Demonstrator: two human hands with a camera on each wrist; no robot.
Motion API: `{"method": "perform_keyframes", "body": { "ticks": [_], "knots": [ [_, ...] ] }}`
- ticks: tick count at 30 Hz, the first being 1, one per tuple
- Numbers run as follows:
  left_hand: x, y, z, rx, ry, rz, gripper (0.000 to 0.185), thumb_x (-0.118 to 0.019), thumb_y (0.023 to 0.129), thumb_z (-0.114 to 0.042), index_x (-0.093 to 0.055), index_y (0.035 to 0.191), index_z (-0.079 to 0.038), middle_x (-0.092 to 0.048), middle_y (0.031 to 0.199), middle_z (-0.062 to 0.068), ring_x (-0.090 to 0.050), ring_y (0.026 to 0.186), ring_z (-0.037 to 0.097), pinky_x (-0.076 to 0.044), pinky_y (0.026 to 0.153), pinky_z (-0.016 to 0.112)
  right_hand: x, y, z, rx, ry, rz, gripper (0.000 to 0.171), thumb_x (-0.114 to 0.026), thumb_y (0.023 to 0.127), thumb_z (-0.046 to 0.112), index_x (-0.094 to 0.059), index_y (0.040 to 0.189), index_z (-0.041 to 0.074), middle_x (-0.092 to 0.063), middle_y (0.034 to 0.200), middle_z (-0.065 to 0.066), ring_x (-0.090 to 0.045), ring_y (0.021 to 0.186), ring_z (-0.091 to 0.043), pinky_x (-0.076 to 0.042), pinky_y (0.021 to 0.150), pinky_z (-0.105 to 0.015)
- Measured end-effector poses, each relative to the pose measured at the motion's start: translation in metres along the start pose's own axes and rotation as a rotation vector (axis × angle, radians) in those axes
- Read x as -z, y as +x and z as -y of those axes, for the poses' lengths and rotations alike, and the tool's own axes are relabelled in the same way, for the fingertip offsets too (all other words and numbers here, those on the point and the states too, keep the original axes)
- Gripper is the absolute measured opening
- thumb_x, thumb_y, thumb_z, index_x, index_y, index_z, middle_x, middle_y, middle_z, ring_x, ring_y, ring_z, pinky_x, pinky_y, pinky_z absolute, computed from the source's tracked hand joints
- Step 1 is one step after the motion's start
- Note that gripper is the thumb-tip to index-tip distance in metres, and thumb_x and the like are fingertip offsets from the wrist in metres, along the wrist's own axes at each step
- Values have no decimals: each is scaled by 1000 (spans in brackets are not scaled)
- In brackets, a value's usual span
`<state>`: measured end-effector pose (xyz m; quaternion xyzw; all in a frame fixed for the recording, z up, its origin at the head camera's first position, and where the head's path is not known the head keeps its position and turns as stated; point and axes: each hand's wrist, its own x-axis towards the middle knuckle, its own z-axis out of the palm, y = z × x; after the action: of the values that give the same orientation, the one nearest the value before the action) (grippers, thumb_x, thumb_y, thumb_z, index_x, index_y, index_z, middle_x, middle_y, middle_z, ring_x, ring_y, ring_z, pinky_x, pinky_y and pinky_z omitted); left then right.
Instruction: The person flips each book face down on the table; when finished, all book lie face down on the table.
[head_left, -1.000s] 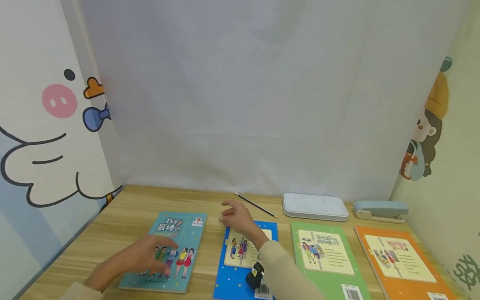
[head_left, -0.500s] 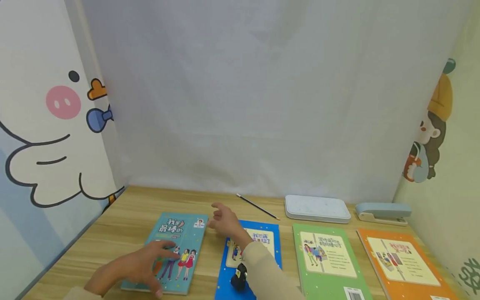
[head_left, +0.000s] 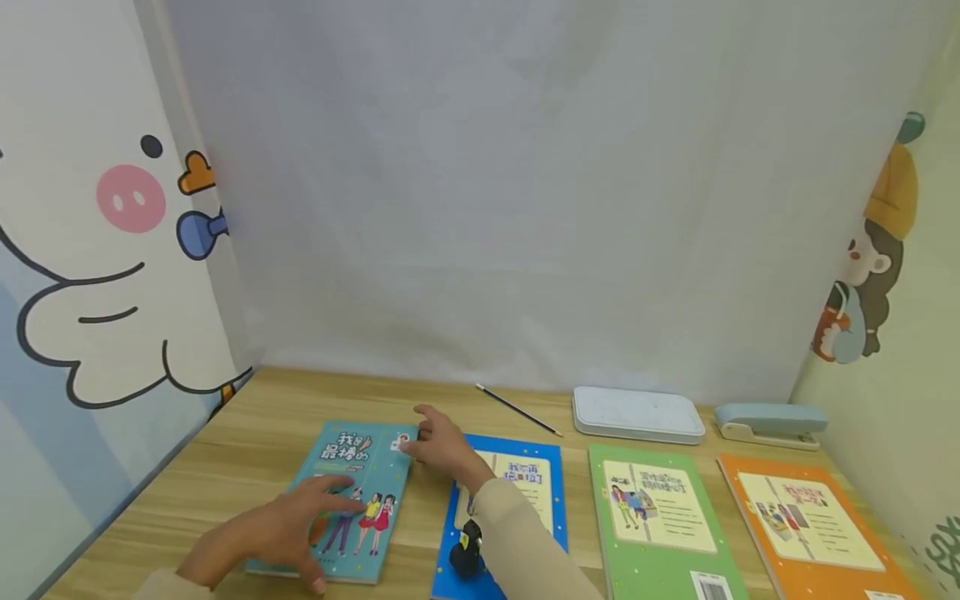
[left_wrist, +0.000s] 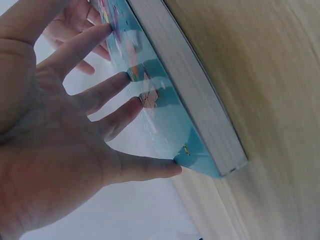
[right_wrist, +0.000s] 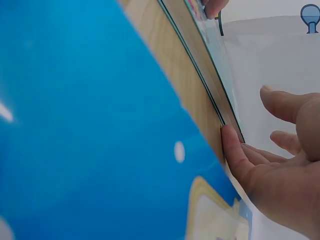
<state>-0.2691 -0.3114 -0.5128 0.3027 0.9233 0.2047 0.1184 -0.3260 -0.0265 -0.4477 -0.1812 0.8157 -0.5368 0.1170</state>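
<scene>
A teal paperback [head_left: 352, 457] lies flat on the wooden desk [head_left: 255, 433] at the left. My left hand [head_left: 296, 521] rests on its cover with the fingers spread and straight; the left wrist view shows these fingers [left_wrist: 95, 95] lying on the teal cover [left_wrist: 165, 115], the thumb near its corner. My right hand [head_left: 441, 442] reaches across the blue book [head_left: 528, 483] and touches the teal book's far right corner. In the right wrist view one fingertip [right_wrist: 231, 145] presses against the teal book's page edge [right_wrist: 200, 55], beside the blue book [right_wrist: 90, 125].
A green book [head_left: 660, 517] and an orange book [head_left: 810, 525] lie to the right. Behind them are a black pencil [head_left: 519, 410], a white flat case [head_left: 637, 414] and a pale blue stapler [head_left: 768, 421]. Cartoon-printed panels wall in both sides.
My right hand moved left from above the blue book to the teal book's far corner. My left hand slid a little nearer along the teal cover.
</scene>
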Motion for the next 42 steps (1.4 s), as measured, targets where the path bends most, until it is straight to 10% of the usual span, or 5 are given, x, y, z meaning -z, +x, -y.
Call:
{"method": "perform_keyframes", "body": {
  "ticks": [5, 17, 35, 42],
  "knots": [
    [-10, 7, 20, 57, 1, 22, 99, -82, 53, -74, -44, 142, -55, -28, 162, 8, -25, 144, 48, -37, 99, 78, -3, 2, 3, -14, -39, -23, 67, -71, 94, 19, -40, 151, 7, -49, 147, -26, -48, 137, -41, -46, 108, -54],
    [-5, 6, -1, 133, -1, 9, 96, -82, 51, -74, -45, 139, -59, -29, 162, 5, -25, 146, 44, -27, 95, 87, -10, 7, 12, -22, -130, -90, 63, -72, 93, 21, -45, 148, 8, -58, 135, -25, -58, 122, -38, -51, 100, -54],
    [32, -13, -82, 99, -15, 1, 88, -95, 61, -37, -58, 140, -27, -35, 153, 24, -28, 137, 57, -24, 85, 92, -11, 9, 21, -115, 167, -185, 52, -65, 96, 14, -48, 145, 8, -47, 145, -28, -47, 134, -43, -49, 104, -53],
    [-6, 6, -1, 123, 29, 7, 95, -81, 53, -74, -44, 139, -60, -29, 160, 3, -25, 145, 42, -23, 88, 92, -11, 12, 22, -126, 286, -181, 53, -65, 97, 13, -47, 146, 7, -44, 145, -32, -52, 128, -45, -53, 99, -51]
  ]
}}
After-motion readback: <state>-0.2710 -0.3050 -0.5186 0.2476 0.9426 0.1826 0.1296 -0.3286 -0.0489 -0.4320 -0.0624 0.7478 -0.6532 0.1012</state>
